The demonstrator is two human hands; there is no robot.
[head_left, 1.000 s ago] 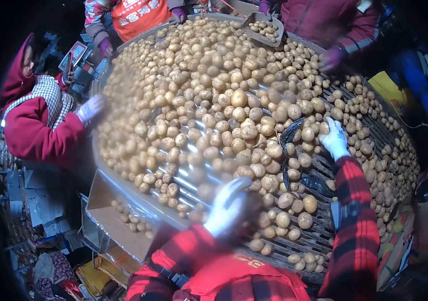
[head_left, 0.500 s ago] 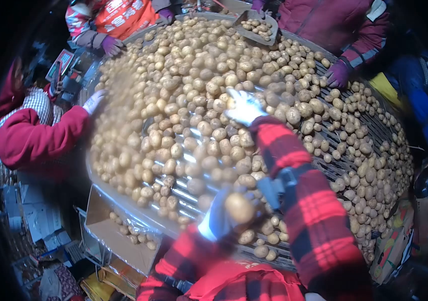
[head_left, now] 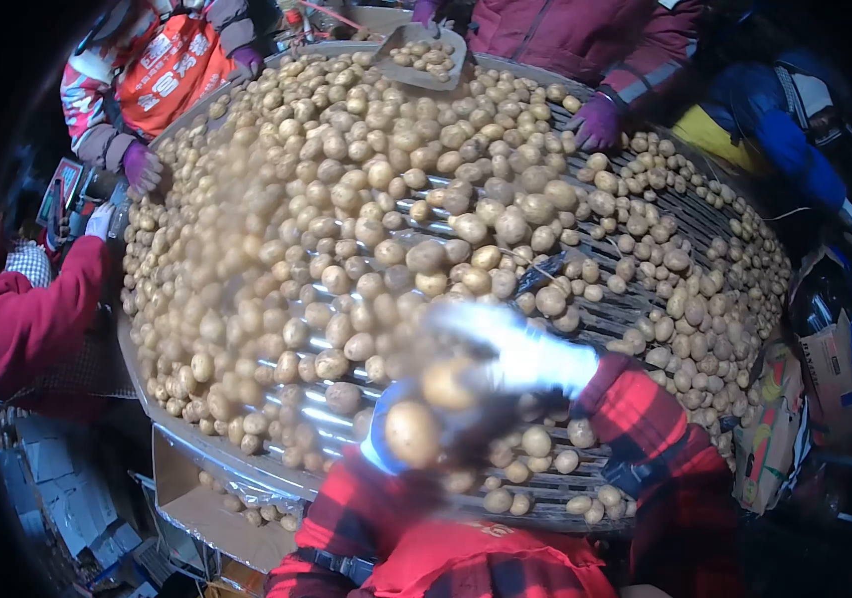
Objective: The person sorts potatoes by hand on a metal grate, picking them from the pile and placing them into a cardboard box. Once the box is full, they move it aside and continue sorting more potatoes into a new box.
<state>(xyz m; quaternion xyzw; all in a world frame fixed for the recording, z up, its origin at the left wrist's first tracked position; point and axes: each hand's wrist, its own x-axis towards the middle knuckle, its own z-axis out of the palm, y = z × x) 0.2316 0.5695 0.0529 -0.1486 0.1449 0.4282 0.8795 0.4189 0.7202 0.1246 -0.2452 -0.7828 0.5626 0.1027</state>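
Low at the centre, my left hand [head_left: 374, 444], in a white and blue glove, is wrapped round a potato [head_left: 412, 434]. My right hand [head_left: 515, 349], white-gloved and smeared by motion, reaches leftward over the slatted table. Another potato [head_left: 449, 384] lies right beside its fingers, just above the left hand; which hand bears it I cannot tell. Beneath both hands, many loose potatoes [head_left: 346, 179] cover the dark slats [head_left: 585, 478]. Both my sleeves are red and black plaid.
Across the table, a dustpan-like scoop [head_left: 422, 65] holds small potatoes. Co-workers' gloved hands rest at the rim: a purple glove [head_left: 597, 122] at the far right, another purple glove [head_left: 142, 167] at the left. A cardboard box [head_left: 216, 523] with potatoes stands below the left edge.
My right hand has drawn back from the pile toward my left hand. My left hand still holds a potato. The view has shifted, and the co-worker's white-gloved hand at left has moved off the potatoes.
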